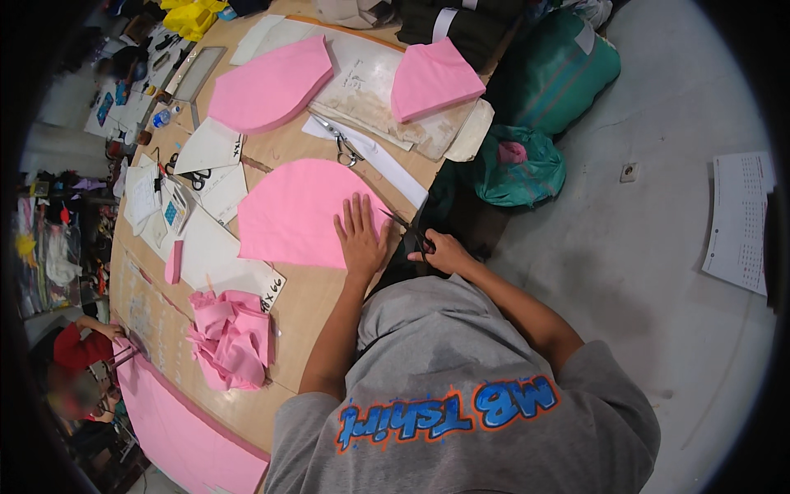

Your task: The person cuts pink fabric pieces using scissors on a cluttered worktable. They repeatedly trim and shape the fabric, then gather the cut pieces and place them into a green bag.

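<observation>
My left hand (360,239) lies flat with fingers stretched on a pink fabric piece (288,214) with a rounded upper edge, near its right side. In my right hand (444,252) I grip a pair of black scissors (418,235). Their blades are parted and point up and left, at the right edge of the pink fabric. Whether the blades touch the cloth I cannot tell. Past the fabric, a second pair of scissors (340,142) with metal handles rests on the table beside a white strip (378,165).
Stacked pink pieces (271,86) (434,81) lie farther back. Crumpled pink fabric (232,339) sits at left, near paper patterns (216,255) and a calculator (175,209). Green sacks (568,74) stand right of the table. At lower left, a person in red (78,350) works by pink cloth (185,420).
</observation>
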Demonstrator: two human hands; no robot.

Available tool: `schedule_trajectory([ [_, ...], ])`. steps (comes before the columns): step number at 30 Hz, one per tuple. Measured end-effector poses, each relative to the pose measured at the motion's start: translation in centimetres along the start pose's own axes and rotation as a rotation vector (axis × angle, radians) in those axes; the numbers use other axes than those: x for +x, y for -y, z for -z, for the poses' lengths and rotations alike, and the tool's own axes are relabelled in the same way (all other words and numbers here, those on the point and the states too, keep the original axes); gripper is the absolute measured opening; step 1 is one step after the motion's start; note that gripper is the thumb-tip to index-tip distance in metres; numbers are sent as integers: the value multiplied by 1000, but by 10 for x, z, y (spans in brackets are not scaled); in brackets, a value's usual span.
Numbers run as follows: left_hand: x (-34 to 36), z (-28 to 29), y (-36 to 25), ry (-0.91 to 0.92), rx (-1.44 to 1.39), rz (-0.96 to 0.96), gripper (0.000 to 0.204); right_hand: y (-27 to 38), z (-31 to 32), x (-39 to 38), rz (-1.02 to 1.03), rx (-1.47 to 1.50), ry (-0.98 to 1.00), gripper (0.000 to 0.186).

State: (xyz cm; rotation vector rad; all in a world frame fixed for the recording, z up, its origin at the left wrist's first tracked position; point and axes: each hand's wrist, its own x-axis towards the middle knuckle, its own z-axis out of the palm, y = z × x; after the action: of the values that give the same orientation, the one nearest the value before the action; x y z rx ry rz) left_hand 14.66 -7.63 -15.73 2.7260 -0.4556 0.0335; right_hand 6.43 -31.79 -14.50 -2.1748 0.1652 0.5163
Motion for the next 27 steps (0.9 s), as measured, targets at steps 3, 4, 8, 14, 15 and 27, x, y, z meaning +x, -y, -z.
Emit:
schedule_trajectory([
  [3,0,-1,0,1,2,-1,86,-3,-5,2,8,5,2,78],
  [4,0,-1,1,1,7,-3,86,-4,-6,2,15,22,0,78],
  [8,1,-3,1,79,45,34,86,-7,-11,3,-25,43,5,78],
  [14,0,-1,0,69,43,21,86,-2,-9,3,-46,-18,35,73],
  [15,0,0,0,18,22,-9,86,-1,-8,2,-48,38,43,73],
  [27,0,0,0,22,17,-2,86,8,-5,11,-2,119,2,79],
])
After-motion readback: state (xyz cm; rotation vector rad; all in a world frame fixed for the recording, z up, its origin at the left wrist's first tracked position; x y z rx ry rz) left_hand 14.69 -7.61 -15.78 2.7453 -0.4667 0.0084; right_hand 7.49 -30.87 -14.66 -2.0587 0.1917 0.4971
